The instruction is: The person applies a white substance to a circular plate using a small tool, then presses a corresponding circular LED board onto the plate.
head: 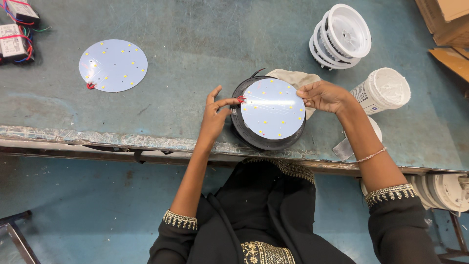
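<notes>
LED disc (272,108), round and pale blue, sits in a black round housing (254,139) at the worktop (195,49) front edge. Left hand (215,115) fingers pinch its left rim by the red wires (241,99); right hand (325,96) fingers pinch its right rim.

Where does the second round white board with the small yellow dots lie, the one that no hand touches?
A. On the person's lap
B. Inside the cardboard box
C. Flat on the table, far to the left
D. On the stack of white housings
C: the spare round board lies flat on the table, far left of the left hand and right hand, which hold the other board.
</notes>
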